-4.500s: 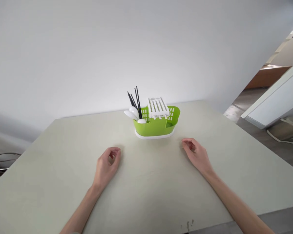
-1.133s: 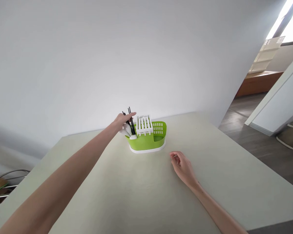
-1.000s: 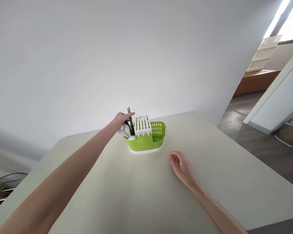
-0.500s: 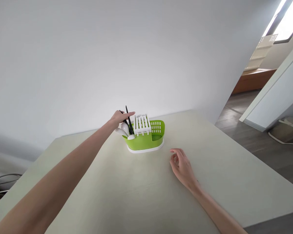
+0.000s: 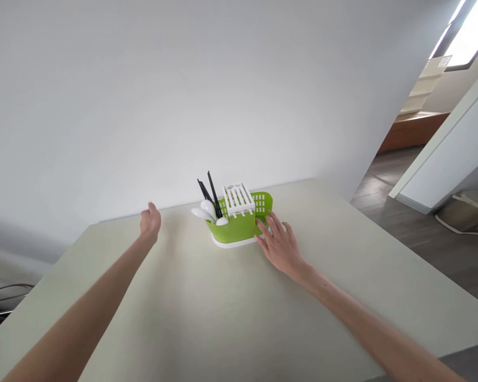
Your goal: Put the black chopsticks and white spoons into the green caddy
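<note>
A green plastic utensil holder [image 5: 235, 231] with a white base [image 5: 233, 244] and a white slotted rack [image 5: 238, 200] stands near the wall. Black chopsticks [image 5: 214, 192] and several white spoons [image 5: 207, 208] lean in its left part. My right hand [image 5: 282, 245] is at the holder's right end, fingers spread over its low front opening; whether the fingertips press on it is hard to see. Well to the left of the holder, above the tabletop, my left hand [image 5: 150, 220] is loosely curled with nothing visible in it.
The pale tabletop [image 5: 223, 318] meets a plain white wall [image 5: 223, 95] at the back. Past the table's right edge are a grey floor [image 5: 406, 217] and a bag-like item [image 5: 464, 212]. Metal rails [image 5: 8, 297] show at the far left, below the table.
My left hand has left the chopsticks and drawn away to the left. My right hand has moved up to the holder, its fingers spreading. The holder sits slightly farther right in view.
</note>
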### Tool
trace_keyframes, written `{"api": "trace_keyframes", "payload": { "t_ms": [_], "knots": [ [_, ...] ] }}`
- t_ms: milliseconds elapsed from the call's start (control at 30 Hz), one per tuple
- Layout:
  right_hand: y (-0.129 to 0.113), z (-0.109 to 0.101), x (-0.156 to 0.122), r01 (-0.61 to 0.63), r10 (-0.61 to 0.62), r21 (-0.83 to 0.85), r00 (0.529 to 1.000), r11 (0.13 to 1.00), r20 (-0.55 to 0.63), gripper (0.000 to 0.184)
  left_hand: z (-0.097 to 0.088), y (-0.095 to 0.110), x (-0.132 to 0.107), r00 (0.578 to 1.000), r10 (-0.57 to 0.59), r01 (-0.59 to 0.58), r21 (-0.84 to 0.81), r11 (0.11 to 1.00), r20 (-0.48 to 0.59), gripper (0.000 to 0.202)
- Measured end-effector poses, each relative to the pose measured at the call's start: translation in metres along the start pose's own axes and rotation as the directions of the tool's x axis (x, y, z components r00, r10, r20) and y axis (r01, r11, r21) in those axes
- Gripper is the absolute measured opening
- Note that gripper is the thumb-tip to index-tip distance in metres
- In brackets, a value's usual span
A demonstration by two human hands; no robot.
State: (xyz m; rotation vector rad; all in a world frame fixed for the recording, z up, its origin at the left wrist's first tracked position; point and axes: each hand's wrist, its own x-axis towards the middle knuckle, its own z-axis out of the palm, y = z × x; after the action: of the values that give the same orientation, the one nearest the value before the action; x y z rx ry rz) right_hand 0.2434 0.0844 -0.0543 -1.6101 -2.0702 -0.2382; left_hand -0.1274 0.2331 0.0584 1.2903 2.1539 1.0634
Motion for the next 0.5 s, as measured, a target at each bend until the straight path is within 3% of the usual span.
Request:
{"api": "trace_keyframes", "payload": {
  "t_ms": [67, 167, 267, 367, 500],
  "knots": [
    [0.021, 0.002, 0.004, -0.004, 0.005, -0.044, 1.0, 0.999, 0.01, 0.051, -0.004, -0.034, -0.016, 0.999, -0.048, 0.047, 0.056, 0.997, 0.014, 0.055],
    [0.053, 0.001, 0.009, -0.001, 0.006, -0.094, 0.999, 0.996, 0.048, 0.054, -0.009, -0.079, -0.045, 0.997, -0.033, 0.028, 0.086, 0.996, 0.064, 0.054],
    [0.082, -0.001, 0.011, -0.028, 0.038, -0.128, 0.997, 0.991, 0.073, 0.055, -0.017, -0.117, -0.073, 0.982, 0.099, -0.122, 0.142, 0.982, 0.16, 0.065],
    [0.107, -0.005, 0.012, -0.058, 0.07, -0.143, 0.994, 0.988, 0.081, 0.056, -0.027, -0.15, -0.097, 0.938, 0.273, -0.314, 0.186, 0.931, 0.216, 0.068],
    [0.132, -0.013, 0.012, -0.091, 0.108, -0.149, 0.988, 0.985, 0.111, 0.06, -0.035, -0.178, -0.125, 0.87, 0.427, -0.486, 0.282, 0.827, 0.246, 0.069]
  ]
}}
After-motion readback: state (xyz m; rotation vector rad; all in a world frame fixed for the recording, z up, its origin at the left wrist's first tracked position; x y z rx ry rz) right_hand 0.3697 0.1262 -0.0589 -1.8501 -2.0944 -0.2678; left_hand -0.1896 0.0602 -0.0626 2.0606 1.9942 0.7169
